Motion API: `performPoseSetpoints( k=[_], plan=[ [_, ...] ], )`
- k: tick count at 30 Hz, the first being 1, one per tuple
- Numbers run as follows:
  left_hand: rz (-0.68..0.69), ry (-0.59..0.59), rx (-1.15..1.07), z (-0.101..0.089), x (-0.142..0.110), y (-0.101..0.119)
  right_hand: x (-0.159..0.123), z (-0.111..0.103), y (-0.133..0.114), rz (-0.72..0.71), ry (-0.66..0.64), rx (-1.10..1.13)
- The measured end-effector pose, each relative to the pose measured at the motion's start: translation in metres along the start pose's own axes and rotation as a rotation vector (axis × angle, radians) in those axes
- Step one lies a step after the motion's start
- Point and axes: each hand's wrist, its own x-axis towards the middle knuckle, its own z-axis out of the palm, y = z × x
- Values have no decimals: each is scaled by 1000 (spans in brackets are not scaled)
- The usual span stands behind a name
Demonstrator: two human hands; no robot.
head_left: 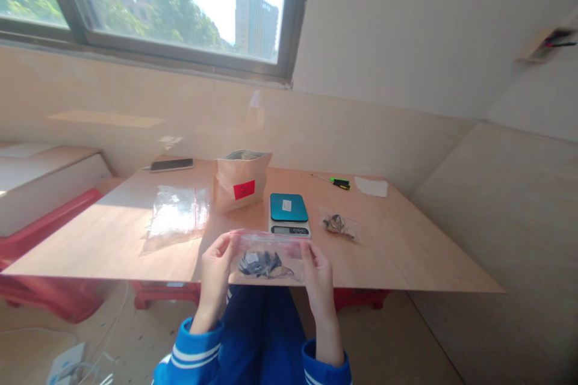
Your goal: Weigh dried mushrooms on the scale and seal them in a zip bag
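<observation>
Both hands, left hand (pixel 215 264) and right hand (pixel 318 267), pinch-closed on the zip bag (pixel 266 258) at six o'clock of the scale (pixel 289 215), should press evenly along its seal.

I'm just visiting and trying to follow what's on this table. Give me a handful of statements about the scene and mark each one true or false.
1. Both hands hold one clear zip bag with dark pieces inside: the left hand at one end, the right hand at the other. True.
2. The small scale has a red top. False: its top is teal.
3. The tan paper pouch carries a red label. True.
4. The phone lies on the scale. False: it lies at the table's far left corner, apart from the scale.
5. A second small bag with dark contents lies right of the scale. True.
</observation>
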Motion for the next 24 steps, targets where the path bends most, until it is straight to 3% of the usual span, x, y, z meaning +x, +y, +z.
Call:
performPoseSetpoints(
  k=[9,15,24],
  plan=[
    [-12,-106,2,-16,4,-2,2,-1,5,-11,87,88],
    [89,-69,87,-16,2,6,0,-9,8,-81,128,-135],
    [161,2,232,-12,-7,9,-5,-3,3,-155,220,-131]
  ],
)
